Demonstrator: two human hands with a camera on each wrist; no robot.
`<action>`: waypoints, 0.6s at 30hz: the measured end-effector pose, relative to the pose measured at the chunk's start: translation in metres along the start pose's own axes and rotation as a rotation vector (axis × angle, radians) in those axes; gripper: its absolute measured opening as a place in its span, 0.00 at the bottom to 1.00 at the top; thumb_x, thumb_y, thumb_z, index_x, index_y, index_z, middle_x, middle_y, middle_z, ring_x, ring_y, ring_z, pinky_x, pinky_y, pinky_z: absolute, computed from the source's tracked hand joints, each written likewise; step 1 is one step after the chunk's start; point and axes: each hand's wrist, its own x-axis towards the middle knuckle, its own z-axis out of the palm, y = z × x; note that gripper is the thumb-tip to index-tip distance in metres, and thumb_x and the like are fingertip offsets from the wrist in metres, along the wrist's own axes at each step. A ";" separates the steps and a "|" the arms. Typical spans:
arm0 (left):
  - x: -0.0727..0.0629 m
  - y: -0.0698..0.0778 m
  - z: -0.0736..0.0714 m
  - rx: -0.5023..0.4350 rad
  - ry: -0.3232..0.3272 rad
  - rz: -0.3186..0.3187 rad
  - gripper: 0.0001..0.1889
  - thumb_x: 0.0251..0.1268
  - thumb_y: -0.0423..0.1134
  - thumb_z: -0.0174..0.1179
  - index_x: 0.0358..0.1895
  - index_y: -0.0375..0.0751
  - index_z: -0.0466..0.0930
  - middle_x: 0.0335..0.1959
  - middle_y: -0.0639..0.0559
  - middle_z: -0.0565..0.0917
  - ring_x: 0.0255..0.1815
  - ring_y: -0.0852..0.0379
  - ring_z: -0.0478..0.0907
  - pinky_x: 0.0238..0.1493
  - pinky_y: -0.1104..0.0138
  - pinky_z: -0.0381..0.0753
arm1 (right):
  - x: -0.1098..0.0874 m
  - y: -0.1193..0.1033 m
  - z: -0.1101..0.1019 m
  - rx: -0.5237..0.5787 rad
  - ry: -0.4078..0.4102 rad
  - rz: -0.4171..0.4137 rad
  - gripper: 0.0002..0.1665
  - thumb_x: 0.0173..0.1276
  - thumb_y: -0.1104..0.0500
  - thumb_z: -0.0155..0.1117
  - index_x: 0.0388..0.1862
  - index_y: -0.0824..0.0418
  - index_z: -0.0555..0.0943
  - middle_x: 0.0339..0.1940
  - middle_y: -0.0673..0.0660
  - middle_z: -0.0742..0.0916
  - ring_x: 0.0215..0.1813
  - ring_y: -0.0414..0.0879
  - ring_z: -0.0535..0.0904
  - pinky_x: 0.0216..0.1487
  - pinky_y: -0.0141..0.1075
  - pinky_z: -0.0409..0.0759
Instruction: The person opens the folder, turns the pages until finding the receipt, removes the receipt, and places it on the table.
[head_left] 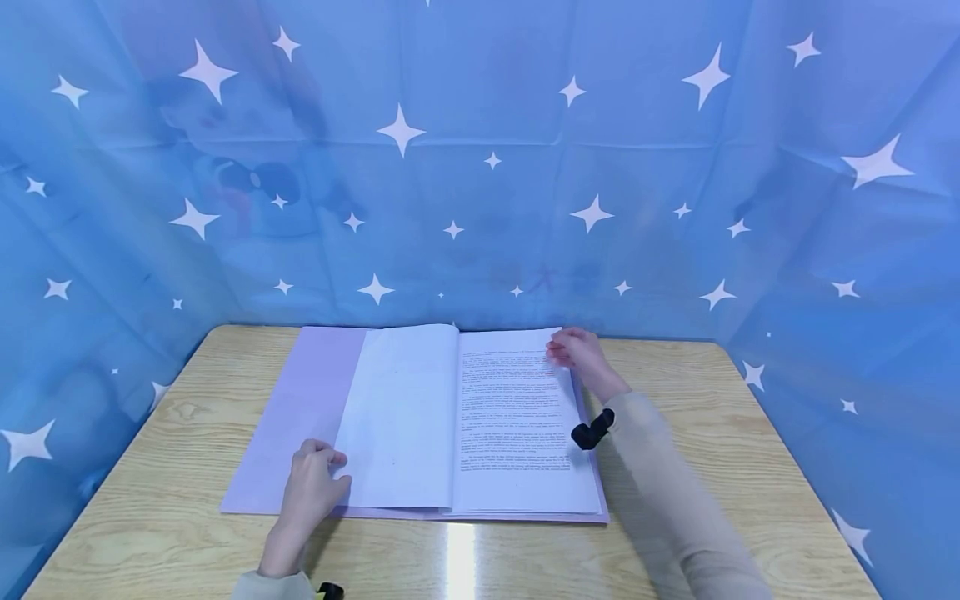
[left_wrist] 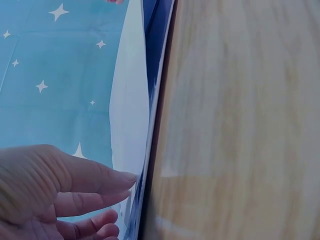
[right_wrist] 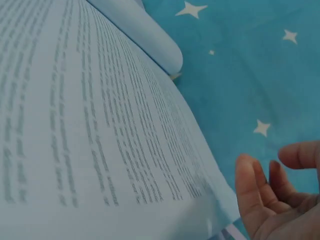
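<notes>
1. L hand [head_left: 313, 483]: nearer the body, back of hand up; fingers loosely bent, thumb close to index tip, slight gap btwn them in head view.
2. L wrist [head_left: 281, 557]: bare skin, then pale L sleeve [head_left: 270, 587]; rest of L arm out of head view.
3. R hand [head_left: 581, 354]: farther fwd than L; fingers bent, relaxed, fingertips slightly blurred in head view, digits apart in R-wrist view.
4. R forearm [head_left: 682, 492]: stretched diag. fwd & inward, pale long sleeve to wrist.
</notes>
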 end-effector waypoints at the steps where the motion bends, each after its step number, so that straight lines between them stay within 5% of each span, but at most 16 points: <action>1: 0.000 0.000 0.000 -0.003 -0.002 0.004 0.10 0.41 0.25 0.65 0.32 0.23 0.81 0.41 0.30 0.74 0.45 0.33 0.72 0.46 0.46 0.74 | 0.001 0.000 -0.002 -0.018 0.012 0.003 0.21 0.71 0.60 0.49 0.57 0.73 0.67 0.39 0.57 0.80 0.35 0.41 0.78 0.41 0.30 0.79; 9: 0.001 -0.002 0.002 -0.045 -0.032 0.025 0.11 0.43 0.23 0.64 0.34 0.23 0.79 0.35 0.37 0.76 0.38 0.40 0.76 0.43 0.50 0.77 | 0.012 -0.001 -0.007 -0.058 0.111 0.047 0.22 0.70 0.61 0.50 0.59 0.70 0.69 0.49 0.63 0.77 0.46 0.48 0.74 0.50 0.37 0.75; 18: 0.002 -0.006 0.002 -0.065 -0.039 0.033 0.11 0.43 0.24 0.64 0.34 0.24 0.80 0.34 0.38 0.76 0.35 0.45 0.75 0.40 0.53 0.78 | 0.024 -0.003 -0.009 -0.105 0.127 0.065 0.25 0.70 0.59 0.47 0.64 0.67 0.67 0.59 0.63 0.73 0.57 0.54 0.68 0.60 0.44 0.69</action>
